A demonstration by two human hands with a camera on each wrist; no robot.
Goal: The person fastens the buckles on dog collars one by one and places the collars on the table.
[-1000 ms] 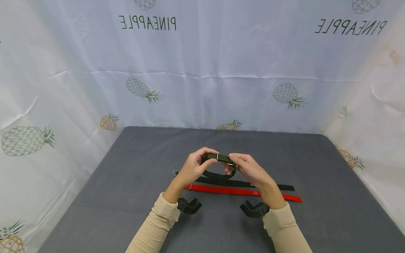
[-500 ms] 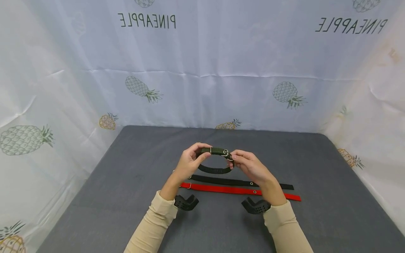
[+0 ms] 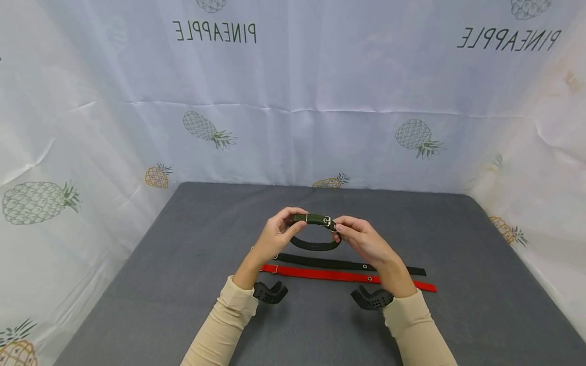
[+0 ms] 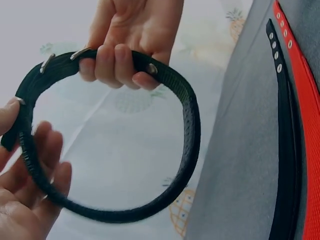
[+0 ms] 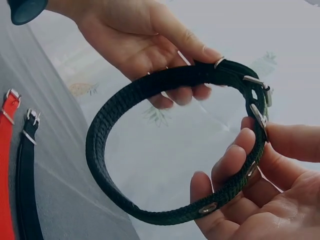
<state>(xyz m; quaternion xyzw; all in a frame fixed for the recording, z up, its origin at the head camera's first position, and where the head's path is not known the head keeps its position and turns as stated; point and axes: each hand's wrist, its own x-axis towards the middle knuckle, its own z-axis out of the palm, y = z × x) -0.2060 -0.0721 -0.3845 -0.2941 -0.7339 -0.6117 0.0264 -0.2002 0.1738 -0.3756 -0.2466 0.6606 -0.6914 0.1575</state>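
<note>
A dark green webbing collar is held up above the table, its ends buckled into a round loop. My left hand pinches it at the metal keeper between thumb and fingers. With thumb and fingertips, my right hand holds the loop just beside the buckle. The right wrist view shows metal eyelets in the strap under the right fingers. A black collar and a red collar lie flat and side by side beneath the hands.
The grey cloth-covered table carries the two straight collars. A white curtain with pineapple prints stands behind it and along both sides. Black camera mounts jut inward from both wrists.
Over the first half second, both hands lifted the collar slightly, the left moving a little left, and turned its buckle more into view. The hands have barely moved since.
</note>
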